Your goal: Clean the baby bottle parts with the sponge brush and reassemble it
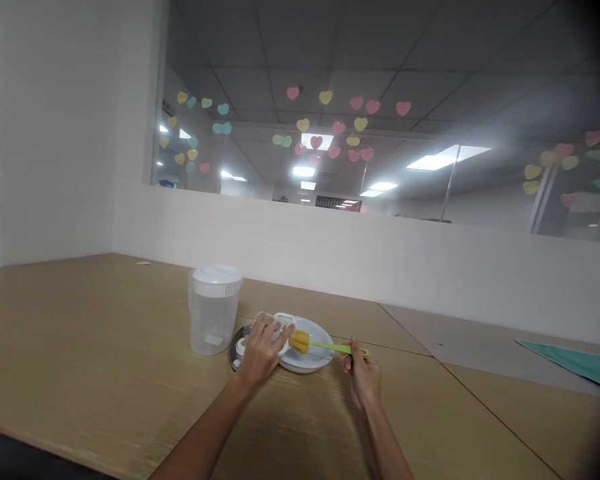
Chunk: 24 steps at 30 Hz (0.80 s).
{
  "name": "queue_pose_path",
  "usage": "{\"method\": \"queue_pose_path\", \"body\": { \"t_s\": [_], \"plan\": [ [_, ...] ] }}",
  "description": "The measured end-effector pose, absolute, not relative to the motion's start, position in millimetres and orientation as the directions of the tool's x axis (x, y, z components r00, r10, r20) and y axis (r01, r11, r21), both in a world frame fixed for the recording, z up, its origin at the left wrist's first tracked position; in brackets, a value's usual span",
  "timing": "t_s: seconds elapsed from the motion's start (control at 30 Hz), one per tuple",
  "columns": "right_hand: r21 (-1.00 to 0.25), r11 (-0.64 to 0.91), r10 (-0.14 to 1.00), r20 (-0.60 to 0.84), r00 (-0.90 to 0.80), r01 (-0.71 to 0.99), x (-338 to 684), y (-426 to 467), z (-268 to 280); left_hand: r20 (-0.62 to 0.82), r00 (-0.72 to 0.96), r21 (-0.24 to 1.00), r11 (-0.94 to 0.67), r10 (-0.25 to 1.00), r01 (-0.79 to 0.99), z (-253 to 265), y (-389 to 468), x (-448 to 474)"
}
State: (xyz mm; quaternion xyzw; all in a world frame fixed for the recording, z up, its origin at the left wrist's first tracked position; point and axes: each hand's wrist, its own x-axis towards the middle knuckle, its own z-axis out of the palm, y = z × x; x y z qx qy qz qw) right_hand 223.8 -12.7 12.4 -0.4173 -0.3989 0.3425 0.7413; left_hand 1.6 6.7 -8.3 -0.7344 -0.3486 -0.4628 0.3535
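My left hand (263,347) is wrapped over a clear cup with a white rim or handle (286,316), tilted on its side above a white bowl (323,333). Fingers hide much of the cup. My right hand (364,373) grips the green handle of a bottle brush (325,346). Its yellow sponge head is at the cup's mouth, over the bowl; I cannot tell whether the tip is inside. Partly behind my left hand lies a dark round plate (232,353) with a small white ring-shaped piece (241,346) on it.
A clear plastic pitcher with a white lid (214,313) stands left of the plate. The brown table (105,347) meets a white wall (305,247) below a window. A green cloth (575,360) lies at the far right, and a small pale piece (143,263) at the back left.
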Motion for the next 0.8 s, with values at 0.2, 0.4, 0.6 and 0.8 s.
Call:
{"method": "queue_pose_path", "body": {
  "t_s": [0.2, 0.4, 0.6, 0.8],
  "plan": [
    [-0.926, 0.357, 0.901, 0.306, 0.307, -0.123, 211, -17, 13, 0.903, 0.387, -0.239, -0.527, 0.189, 0.815, -5, 0, 12],
    [-0.822, 0.445, 0.738, 0.113, 0.665, -0.355, 243, -3, 5, 0.948, 0.179, -0.044, -0.451, 0.262, 0.892, 1, 7, -6],
    [-0.831, 0.420, 0.533, -0.099, 0.840, -0.365, 262, 8, -9, 0.898, -0.288, 0.437, -0.599, 0.331, 0.671, -4, 9, -4],
    [-0.996, 0.085, 0.601, 0.032, 0.799, -0.024, 253, 4, -10, 0.920, -0.272, 0.381, -0.806, 0.282, 0.454, -9, -10, 20]
  ]
}}
